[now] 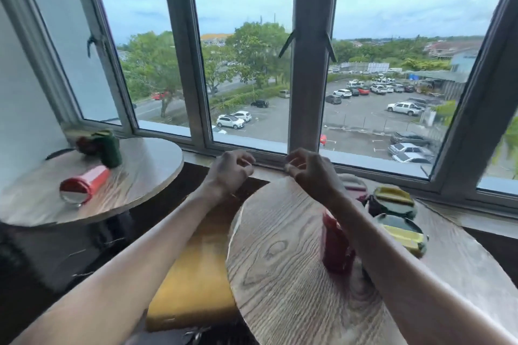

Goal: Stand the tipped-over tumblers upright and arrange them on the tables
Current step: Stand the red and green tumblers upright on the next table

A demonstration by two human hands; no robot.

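Hands: your left hand (231,169) and right hand (307,169) hover loosely curled, empty, above the round table (280,255).

Both bare forearms reach forward, left grip (232,166) and right grip (304,168) loosely curled (holding nothing).

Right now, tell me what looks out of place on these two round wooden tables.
The red cylindrical tumbler lies on its side on the left round wooden table, beside an upright dark green tumbler. Both hands are empty.
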